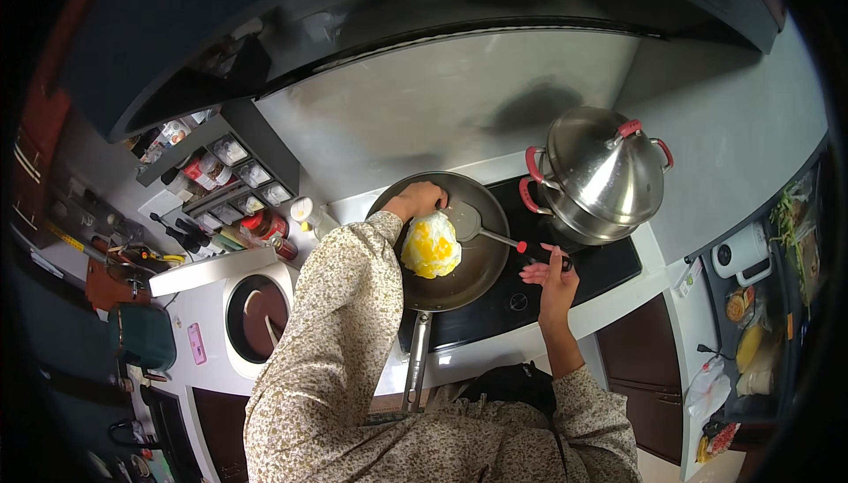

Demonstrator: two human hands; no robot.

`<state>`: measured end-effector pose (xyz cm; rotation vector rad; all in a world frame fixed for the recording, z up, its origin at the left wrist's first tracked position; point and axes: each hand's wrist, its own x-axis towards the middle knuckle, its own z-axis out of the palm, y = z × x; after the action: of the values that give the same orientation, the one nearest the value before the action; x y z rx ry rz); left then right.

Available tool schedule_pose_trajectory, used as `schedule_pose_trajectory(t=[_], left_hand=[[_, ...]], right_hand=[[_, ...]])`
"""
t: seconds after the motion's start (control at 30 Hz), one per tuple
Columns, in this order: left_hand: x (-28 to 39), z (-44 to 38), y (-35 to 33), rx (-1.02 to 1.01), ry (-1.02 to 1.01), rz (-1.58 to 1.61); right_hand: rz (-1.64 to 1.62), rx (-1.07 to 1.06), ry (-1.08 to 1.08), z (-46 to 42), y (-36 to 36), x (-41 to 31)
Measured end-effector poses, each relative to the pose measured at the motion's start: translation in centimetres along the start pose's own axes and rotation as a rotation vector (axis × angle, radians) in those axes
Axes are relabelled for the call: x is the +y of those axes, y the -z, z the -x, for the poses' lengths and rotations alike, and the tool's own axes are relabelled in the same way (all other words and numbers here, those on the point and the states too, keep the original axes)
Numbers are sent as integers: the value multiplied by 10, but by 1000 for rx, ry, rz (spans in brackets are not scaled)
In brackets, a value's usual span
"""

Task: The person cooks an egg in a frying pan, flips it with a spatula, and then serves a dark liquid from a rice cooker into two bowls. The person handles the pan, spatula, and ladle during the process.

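A frying pan (470, 284) stands on the black cooktop, its metal handle pointing towards me. In it lies a fried egg (431, 245), white with yellow patches. My left hand (423, 199) reaches over the pan at the egg's upper edge with the fingers curled down; whether it pinches the egg is hidden. The flat head of a spatula (466, 221) rests in the pan to the right of the egg. Its black and red handle runs to my right hand (555, 277), which holds it near the end between thumb and fingers, other fingers extended.
A lidded steel steamer pot (599, 185) with red handles stands right of the pan on the cooktop (596, 277). Jars and a spice rack (248, 171) are at the left, above an open rice cooker (255, 324) and a pink phone (197, 344). A range hood hangs overhead.
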<state>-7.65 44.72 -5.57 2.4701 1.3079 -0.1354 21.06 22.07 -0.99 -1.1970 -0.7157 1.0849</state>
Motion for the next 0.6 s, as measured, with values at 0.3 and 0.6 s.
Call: schedule_pose_trajectory(t=[0.3, 0.6], left_hand=[[-10, -8, -23, 21, 2, -97], [-7, -3, -23, 14, 3, -138]], right_hand=[[7, 4, 16, 2, 2, -4], [-10, 14, 15, 2, 1, -2]])
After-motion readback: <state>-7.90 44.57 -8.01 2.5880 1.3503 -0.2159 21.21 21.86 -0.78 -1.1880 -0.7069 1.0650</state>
